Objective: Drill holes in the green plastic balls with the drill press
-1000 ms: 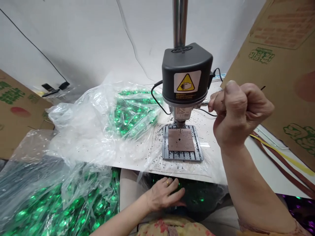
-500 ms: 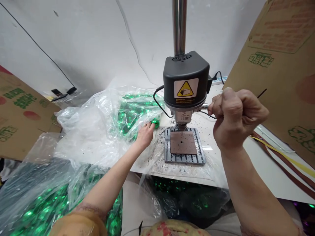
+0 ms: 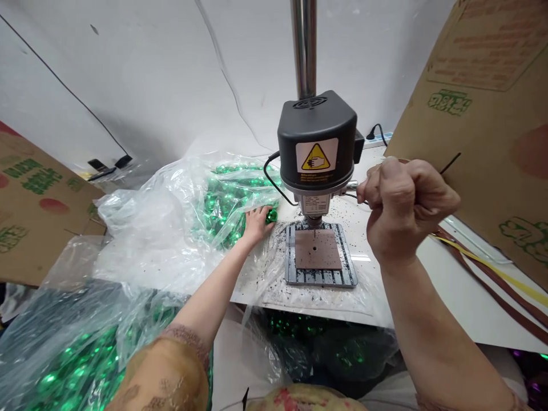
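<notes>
My left hand (image 3: 256, 225) lies with its fingers spread at the mouth of a clear plastic bag of shiny green balls (image 3: 222, 200). One green ball (image 3: 272, 215) shows right by its fingers. My right hand (image 3: 400, 211) is closed in a fist on the feed lever of a small bench drill press (image 3: 317, 142); most of the lever is hidden in the fist. Under the drill bit, a brown square board (image 3: 319, 260) with a dark hole lies on the slotted metal base (image 3: 291, 277). Nothing sits on the board.
Dark shavings (image 3: 278, 257) are scattered around the base. Cardboard boxes stand at the left (image 3: 43, 200) and right (image 3: 475, 142). Below the table edge are more bagged green balls (image 3: 77, 359). Brown and yellow straps (image 3: 483, 262) lie at right, and a power strip (image 3: 381, 140) is behind.
My left hand has spread its fingers and shifted slightly at the bag mouth. My right hand stays on the lever. The whole view has shifted a little.
</notes>
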